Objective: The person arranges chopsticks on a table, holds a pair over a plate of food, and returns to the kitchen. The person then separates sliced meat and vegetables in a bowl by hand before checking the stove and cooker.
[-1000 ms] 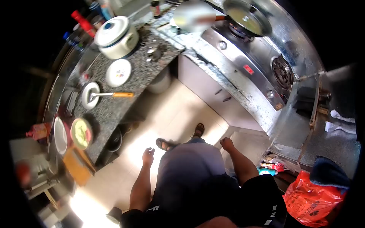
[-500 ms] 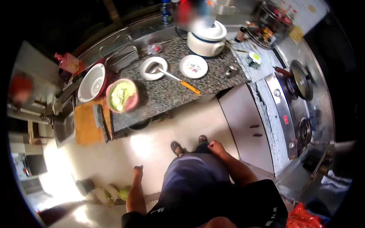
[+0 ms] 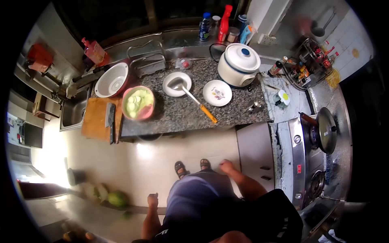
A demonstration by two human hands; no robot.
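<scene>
Spatula (image 3: 194,99), metal w/ orange handle, lies at an angle on the counter (image 3: 174,119), head on a white plate (image 3: 167,90), handle end nr the front edge. Pink bowl (image 3: 147,112) sits upright just L of it, nr the wooden board (image 3: 93,121), w/ pale-green slices (image 3: 135,101) inside. Flat white plate w/ small center pattern (image 3: 210,91) is R of spatula, bare.

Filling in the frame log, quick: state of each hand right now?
Left hand: nothing visible in it; open or closed can't be told.
Right hand: nothing visible in it; too small to tell open from closed.
</scene>
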